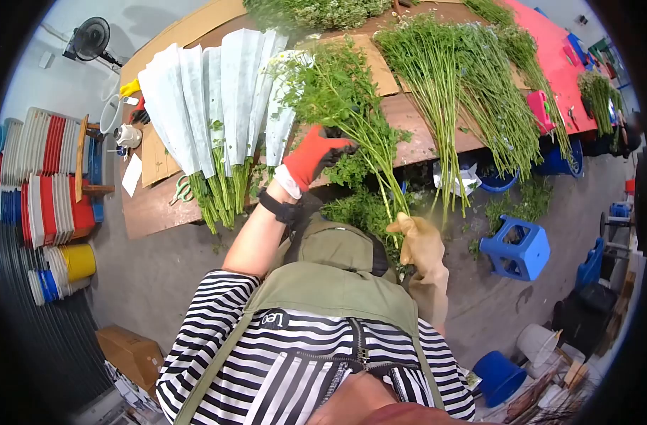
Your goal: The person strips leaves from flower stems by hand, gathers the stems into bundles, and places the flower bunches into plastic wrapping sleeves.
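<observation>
Left hand [316, 154], in its red glove, has a grip on the leafy bunch [359, 117] at the table's near edge, centre; right hand [417, 242], beige-gloved, is down at the lower stems, its closure unclear! Wrapped bunches [221, 99] lie left, long stems [472, 92] right.

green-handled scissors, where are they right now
In the head view, the scissors lie at left on the table, just left of the wrapped bundles' stems.
</observation>
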Demonstrator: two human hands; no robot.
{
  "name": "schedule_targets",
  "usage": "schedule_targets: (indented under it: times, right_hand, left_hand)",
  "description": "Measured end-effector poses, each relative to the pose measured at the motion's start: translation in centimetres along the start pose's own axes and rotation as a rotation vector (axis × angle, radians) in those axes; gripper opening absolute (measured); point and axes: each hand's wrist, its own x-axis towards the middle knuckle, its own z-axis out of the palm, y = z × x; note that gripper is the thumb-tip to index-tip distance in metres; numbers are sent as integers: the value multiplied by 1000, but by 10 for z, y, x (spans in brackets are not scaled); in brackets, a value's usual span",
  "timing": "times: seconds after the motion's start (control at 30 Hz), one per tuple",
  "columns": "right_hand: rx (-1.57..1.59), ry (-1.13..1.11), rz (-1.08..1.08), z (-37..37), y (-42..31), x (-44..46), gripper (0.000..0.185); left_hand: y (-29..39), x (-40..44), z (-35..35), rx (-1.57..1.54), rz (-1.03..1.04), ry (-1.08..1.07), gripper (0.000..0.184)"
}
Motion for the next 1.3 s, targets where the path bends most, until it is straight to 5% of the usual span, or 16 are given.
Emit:
schedule_targets:
  times: [0.03, 0.2, 0.27, 0.4, 0.57, 0.67, 0.83, 1.1, 1.23, 1.3]
  right_hand:
    - [-5, -23, 24, -2, 3, 1, 44]
    - [-7, -83, 109, -4, 0, 1, 42]
    - [34, -103, 77, -2, 2, 4, 43]
    - [125, -118, 24, -3, 2, 3, 44]
    - [265, -167, 18, -1, 9, 3, 42]
    - [237, -150, 36, 2, 5, 1, 42]
    - [188, -113, 18, 2, 1, -1, 43]
    - [389, -255, -37, 14, 3, 4, 48]
    - [422, -307, -100, 12, 1, 5, 54]
    - [425, -297, -124, 10, 1, 9, 55]
  left_hand:
    - [2, 0, -8, -182, -72, -146, 27]
    - [-16, 6, -14, 735, 543, -228, 24]
    - [2, -3, 2, 993, 631, -213, 30]
    - [13, -14, 18, 755, 292, -80, 36]
    - [8, -14, 12, 816, 546, -98, 44]
    - [-12, -4, 2, 864, 467, -101, 46]
    - [-14, -2, 15, 102, 88, 152, 32]
    - [-51, 8, 59, -126, 630, 648, 17]
    - [-25, -20, 88, 371, 779, 609, 12]
    - [-24, -37, 98, 546, 827, 412, 15]
